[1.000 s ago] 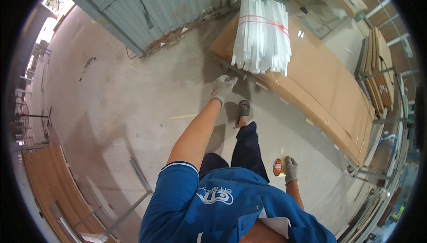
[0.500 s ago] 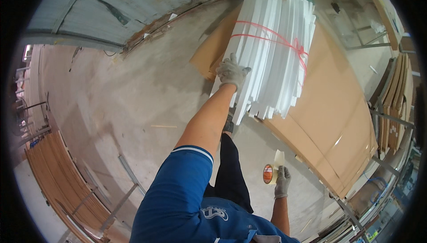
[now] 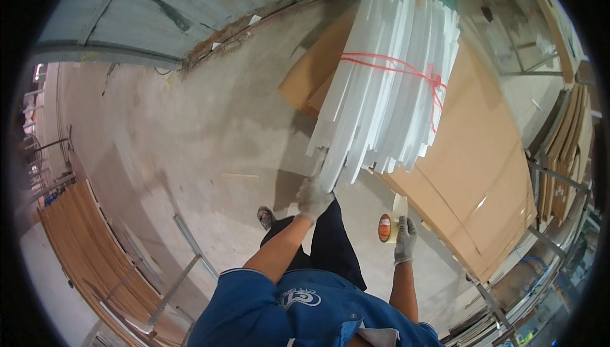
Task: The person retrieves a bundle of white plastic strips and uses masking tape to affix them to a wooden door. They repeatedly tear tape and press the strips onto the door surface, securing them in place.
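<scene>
My gloved left hand (image 3: 312,198) is at the near lower end of a bundle of long white strips (image 3: 381,86). Motion smears its fingers, so I cannot make out whether they touch the strips. Red string (image 3: 394,64) runs around the bundle and is knotted toward its right side. Lower right, my gloved right hand (image 3: 405,240) grips a roll of tape (image 3: 386,227), with a loose pale tail sticking up from it.
The bundle lies on large brown cardboard sheets (image 3: 470,175). Cardboard stacks stand at the left (image 3: 108,264) and the right (image 3: 562,150), beside metal frames. A thin stick (image 3: 240,175) lies on the concrete floor. A grey metal wall (image 3: 140,17) rises at the back left.
My left hand has come off the bundle's left side and drawn back toward me, to its near end. My right hand still holds the tape, slightly higher in view. A shoe now shows.
</scene>
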A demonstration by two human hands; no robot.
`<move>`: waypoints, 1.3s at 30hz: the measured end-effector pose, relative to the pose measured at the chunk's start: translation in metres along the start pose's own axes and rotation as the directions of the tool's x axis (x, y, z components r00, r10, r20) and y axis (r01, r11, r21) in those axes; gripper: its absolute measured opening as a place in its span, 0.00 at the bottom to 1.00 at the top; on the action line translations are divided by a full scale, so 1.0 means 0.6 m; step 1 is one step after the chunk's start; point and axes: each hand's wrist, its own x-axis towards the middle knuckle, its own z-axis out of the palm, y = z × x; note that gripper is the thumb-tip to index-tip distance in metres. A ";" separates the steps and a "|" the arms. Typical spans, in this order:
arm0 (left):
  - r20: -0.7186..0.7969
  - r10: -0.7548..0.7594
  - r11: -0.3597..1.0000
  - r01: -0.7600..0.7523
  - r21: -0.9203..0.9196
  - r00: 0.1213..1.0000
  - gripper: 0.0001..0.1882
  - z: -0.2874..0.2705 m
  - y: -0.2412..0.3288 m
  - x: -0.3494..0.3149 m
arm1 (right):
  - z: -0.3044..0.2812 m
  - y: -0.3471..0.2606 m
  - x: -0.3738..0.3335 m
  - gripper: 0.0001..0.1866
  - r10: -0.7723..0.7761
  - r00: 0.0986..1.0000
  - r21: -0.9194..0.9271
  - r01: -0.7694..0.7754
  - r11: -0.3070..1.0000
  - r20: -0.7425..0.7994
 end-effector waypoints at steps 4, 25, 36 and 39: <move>-0.026 -0.013 0.997 0.015 0.076 1.000 0.26 -0.062 -0.205 -0.092 | 0.021 -0.012 -0.017 0.14 -0.098 0.995 -0.023 0.098 0.995 0.033; 0.369 0.334 0.909 -0.192 -0.370 0.868 0.39 0.033 -0.041 0.000 | 0.082 -0.067 -0.022 0.14 -0.116 0.991 -0.033 0.119 0.992 0.069; 0.383 0.354 0.924 -0.383 0.001 0.854 0.43 -0.213 -0.257 -0.103 | 0.062 -0.023 -0.074 0.13 -0.126 0.992 -0.069 0.127 0.989 0.027; 0.350 0.200 0.959 -0.257 0.124 0.915 0.41 -0.376 -0.459 -0.216 | 0.144 -0.029 -0.109 0.10 -0.112 0.977 -0.002 0.114 0.993 0.179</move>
